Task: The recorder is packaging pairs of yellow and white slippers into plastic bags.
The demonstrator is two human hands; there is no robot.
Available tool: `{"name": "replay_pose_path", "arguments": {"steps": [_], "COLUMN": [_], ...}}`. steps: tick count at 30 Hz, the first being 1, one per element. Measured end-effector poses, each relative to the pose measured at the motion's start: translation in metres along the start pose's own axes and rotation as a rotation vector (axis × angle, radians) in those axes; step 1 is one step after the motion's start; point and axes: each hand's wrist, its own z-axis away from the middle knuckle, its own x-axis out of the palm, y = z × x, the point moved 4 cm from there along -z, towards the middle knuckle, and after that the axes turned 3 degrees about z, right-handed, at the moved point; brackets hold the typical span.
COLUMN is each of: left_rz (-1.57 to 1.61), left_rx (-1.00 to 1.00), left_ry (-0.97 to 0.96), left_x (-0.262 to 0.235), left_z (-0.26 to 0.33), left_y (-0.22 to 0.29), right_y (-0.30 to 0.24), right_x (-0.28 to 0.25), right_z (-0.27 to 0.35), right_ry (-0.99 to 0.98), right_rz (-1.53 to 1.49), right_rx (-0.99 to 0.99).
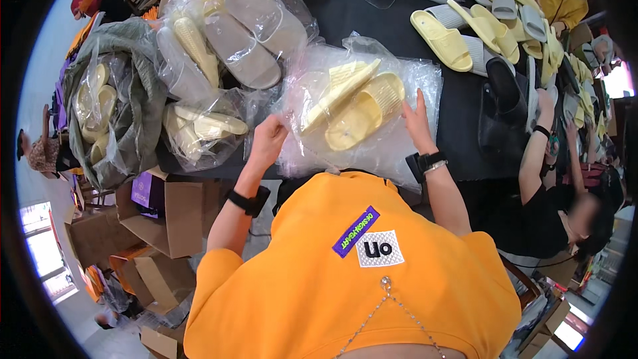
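Note:
A pair of pale yellow ribbed slippers (355,103) lies inside a clear plastic bag (412,73) on the dark table (372,6). My left hand (268,139) pinches the near left edge of that bag, its fingers closed on the film. Flat on the right side of the bag rests my right hand (417,123), fingers stretched out beside the slippers. Both wrists wear dark bands.
Bagged grey slippers (252,33) and bagged yellow slippers (199,129) pile up at the left, beside a grey sack (143,103) of more pairs. Loose yellow and grey slippers (492,23) lie at the far right, where another person's arm (535,153) reaches. Cardboard boxes (173,216) stand below.

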Motion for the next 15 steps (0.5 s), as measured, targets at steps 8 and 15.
{"name": "replay_pose_path", "arguments": {"steps": [8, 15], "left_rz": [-0.195, -0.682], "left_rx": [0.254, 0.546], "left_ry": [-0.131, 0.100], "left_x": [0.068, 0.065], "left_z": [-0.043, -0.039], "left_y": [0.017, 0.042], "right_y": [-0.001, 0.007], "right_x": [0.001, -0.016], "right_z": [-0.010, 0.006], "right_ry": [-0.165, -0.127], "right_rz": [-0.253, -0.145], "right_rx": [0.435, 0.227]}}
